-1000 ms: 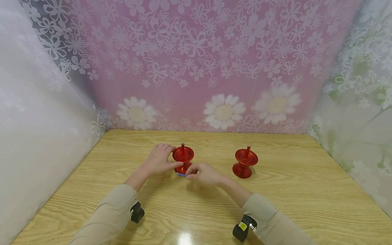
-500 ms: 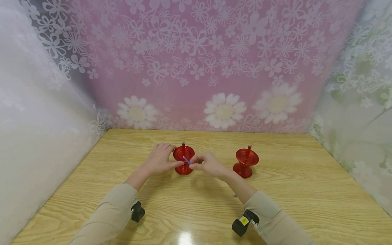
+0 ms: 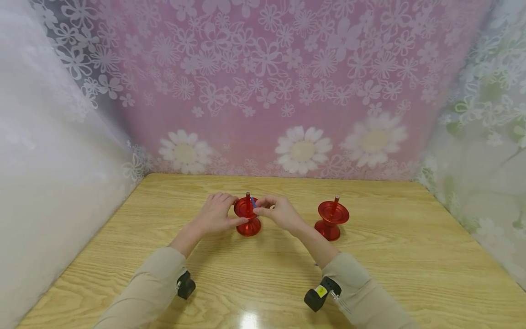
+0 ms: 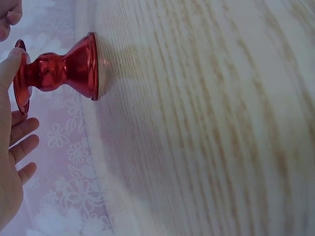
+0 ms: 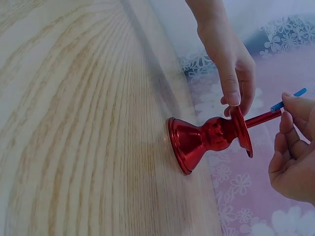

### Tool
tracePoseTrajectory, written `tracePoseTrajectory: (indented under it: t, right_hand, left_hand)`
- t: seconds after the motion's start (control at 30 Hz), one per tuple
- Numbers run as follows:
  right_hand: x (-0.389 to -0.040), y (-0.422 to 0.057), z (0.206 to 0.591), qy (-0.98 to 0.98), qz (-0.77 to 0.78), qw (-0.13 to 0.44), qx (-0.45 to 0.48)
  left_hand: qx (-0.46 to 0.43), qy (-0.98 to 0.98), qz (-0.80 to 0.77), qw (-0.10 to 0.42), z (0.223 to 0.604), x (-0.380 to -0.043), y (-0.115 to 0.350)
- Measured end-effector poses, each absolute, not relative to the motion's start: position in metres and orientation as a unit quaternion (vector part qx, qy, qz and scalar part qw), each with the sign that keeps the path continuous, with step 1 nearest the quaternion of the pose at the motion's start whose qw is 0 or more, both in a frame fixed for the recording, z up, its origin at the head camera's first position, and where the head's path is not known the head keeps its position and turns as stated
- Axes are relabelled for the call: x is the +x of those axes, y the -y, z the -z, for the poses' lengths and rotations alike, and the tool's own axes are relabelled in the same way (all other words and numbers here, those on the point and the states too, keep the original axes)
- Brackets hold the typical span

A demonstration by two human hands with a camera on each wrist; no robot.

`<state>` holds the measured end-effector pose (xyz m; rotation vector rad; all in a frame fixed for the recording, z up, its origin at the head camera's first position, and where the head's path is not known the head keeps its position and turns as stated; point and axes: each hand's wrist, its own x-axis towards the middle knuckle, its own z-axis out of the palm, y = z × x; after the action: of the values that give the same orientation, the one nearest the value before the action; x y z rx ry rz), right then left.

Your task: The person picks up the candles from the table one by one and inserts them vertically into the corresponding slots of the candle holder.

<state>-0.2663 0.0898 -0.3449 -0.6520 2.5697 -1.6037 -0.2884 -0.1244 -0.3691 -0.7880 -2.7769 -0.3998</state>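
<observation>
A shiny red metal candle holder, with a flared base, a shallow dish and an upright stem, stands on the table. My left hand grips its dish rim, thumb at the near side and fingers at the far side. My right hand pinches a thin blue stick between thumb and fingertips. In the right wrist view the stick's lower end lies right by the top of the red stem. The left wrist view shows the thumb on the dish rim; the stick is out of that view.
A second, matching red candle holder stands to the right. A small bluish end of something shows beside my right forearm. The wood-grain table meets a pink flowered backdrop at its far edge.
My right hand has lifted the blue stick from near the holder's base up past the dish and tilted it toward upright beside the stem. My left hand keeps its grip on the rim.
</observation>
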Motion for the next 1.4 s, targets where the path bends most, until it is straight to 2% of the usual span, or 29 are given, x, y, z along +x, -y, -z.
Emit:
tracePoseTrajectory:
  t: [0.3, 1.03, 1.4]
  right_hand:
    - [-0.274, -0.086, 0.344, -0.806, 0.555, -0.013, -0.206]
    - [-0.290, -0.074, 0.336, -0.822, 0.524, -0.111, -0.192]
    - [-0.293, -0.066, 0.329, -0.830, 0.503, -0.116, -0.211]
  left_hand:
    - [-0.268, 0.946, 0.136, 0.118, 0.370, -0.290, 0.124]
    - [-0.275, 0.944, 0.134, 0.121, 0.371, -0.287, 0.125]
    - [-0.279, 0.942, 0.134, 0.126, 0.371, -0.289, 0.125]
